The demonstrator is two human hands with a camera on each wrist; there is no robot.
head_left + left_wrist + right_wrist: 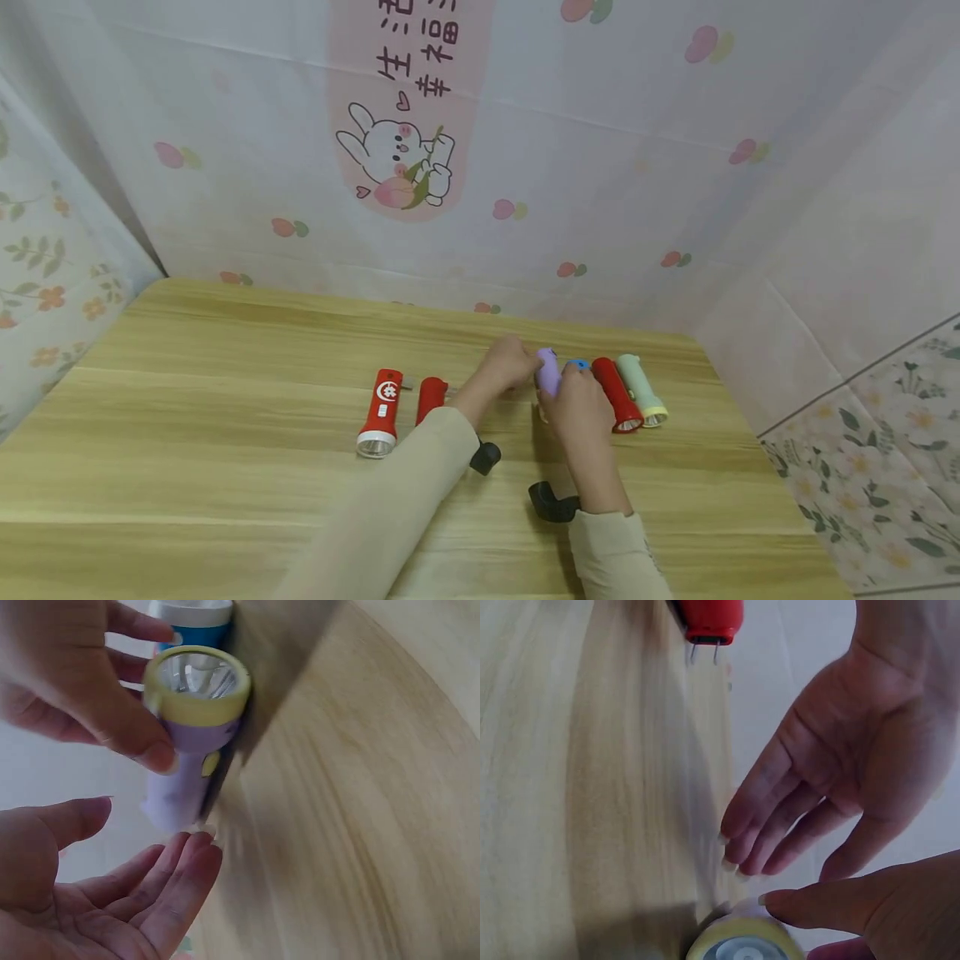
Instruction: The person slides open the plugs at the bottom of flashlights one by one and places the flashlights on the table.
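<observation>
right hand pinches the purple flashlight (left hand unclenched beside it).

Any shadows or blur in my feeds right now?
Head: fairly even light, soft shadow on the table beside the right hand. Left wrist: purple flashlight slightly blurred, with shadow beside it. Right wrist: dimmer, a broad shadow across the table, red flashlight cut off at the top edge.

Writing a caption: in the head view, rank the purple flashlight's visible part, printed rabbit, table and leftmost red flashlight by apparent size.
Table
Printed rabbit
Leftmost red flashlight
Purple flashlight, visible part only
</observation>
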